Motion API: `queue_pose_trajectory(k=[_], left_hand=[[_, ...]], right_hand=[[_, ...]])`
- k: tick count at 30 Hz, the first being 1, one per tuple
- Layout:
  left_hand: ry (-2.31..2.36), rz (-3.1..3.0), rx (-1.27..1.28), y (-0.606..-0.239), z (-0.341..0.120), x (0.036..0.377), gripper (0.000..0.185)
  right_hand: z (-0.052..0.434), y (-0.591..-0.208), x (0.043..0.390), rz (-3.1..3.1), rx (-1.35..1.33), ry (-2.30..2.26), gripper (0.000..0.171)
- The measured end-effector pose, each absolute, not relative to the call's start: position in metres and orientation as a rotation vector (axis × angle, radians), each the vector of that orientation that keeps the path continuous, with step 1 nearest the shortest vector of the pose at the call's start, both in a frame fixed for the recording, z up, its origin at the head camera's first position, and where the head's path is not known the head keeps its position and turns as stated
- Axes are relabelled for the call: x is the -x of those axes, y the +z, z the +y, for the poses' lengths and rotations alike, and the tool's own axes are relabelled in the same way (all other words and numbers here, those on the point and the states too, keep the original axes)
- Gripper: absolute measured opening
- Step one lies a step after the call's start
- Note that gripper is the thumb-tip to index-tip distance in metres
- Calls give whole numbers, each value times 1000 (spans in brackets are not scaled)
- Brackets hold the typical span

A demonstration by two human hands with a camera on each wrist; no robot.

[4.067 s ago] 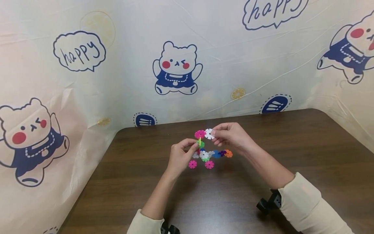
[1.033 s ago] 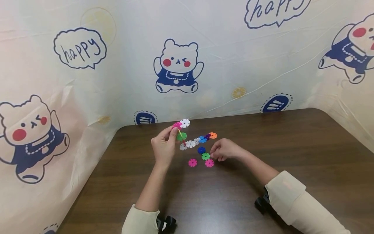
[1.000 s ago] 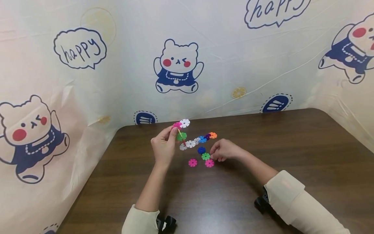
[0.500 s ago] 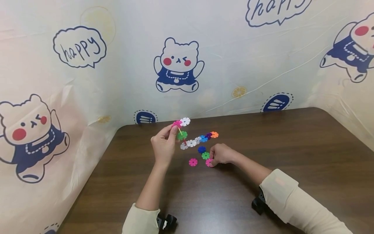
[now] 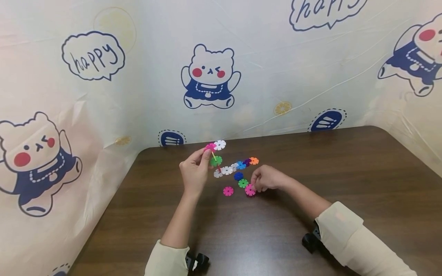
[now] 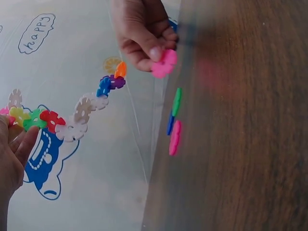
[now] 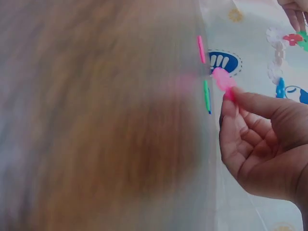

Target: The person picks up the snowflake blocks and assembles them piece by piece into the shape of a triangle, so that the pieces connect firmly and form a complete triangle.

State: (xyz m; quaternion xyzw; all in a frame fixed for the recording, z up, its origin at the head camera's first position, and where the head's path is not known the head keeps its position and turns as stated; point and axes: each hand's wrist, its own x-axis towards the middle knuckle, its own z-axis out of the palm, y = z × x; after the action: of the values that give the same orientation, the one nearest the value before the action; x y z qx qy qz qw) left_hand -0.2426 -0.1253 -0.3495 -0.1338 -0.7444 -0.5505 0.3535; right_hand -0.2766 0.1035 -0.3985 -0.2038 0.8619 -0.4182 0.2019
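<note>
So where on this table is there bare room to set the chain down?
Bare table lies right of the right hand, and near the sleeves. Crowded: between the hands, where the loose discs and the chain sit.

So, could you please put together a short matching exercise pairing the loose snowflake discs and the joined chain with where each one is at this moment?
Things:
1. pink disc on the right
2. pink disc on the left
3. green disc
4. joined chain

Places:
A. lying flat on the table, between the blue disc and the two pink ones
B. held up off the table by the left hand
C. pinched by the right hand, tilted up
D. lying flat, touched by neither hand

Pairs: 1-C, 2-D, 3-A, 4-B
</note>
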Motion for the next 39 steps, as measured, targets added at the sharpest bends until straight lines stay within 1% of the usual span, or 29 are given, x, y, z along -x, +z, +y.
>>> queue_pose_trajectory(k=[4,6,15,20,22,27,33,39], left_hand=[[-1423,-1934,343,-351,-126,242,24],[-1422,-1936,339,-352,-126,241,24],[-1466,-1963,373,-355,-123,238,19],[-1472,-2005,410,-334,-112,217,16],[-1481,-2004,439,-333,-110,214,16],[-1490,-1979,517,-350,-111,225,17],[-1451,-1980,586,-351,-108,222,18],[-1457,-2009,588,-351,-106,221,16]], right_hand=[[107,-390,272,2382,562,-1247,5],[108,-384,268,2367,563,-1300,5],[113,-346,254,2415,651,-1608,13],[114,-330,247,2482,633,-1731,21],[114,-325,244,2509,616,-1774,22],[114,-319,243,2561,592,-1870,21],[114,-317,243,2585,598,-1893,20],[115,-315,242,2581,619,-1868,18]])
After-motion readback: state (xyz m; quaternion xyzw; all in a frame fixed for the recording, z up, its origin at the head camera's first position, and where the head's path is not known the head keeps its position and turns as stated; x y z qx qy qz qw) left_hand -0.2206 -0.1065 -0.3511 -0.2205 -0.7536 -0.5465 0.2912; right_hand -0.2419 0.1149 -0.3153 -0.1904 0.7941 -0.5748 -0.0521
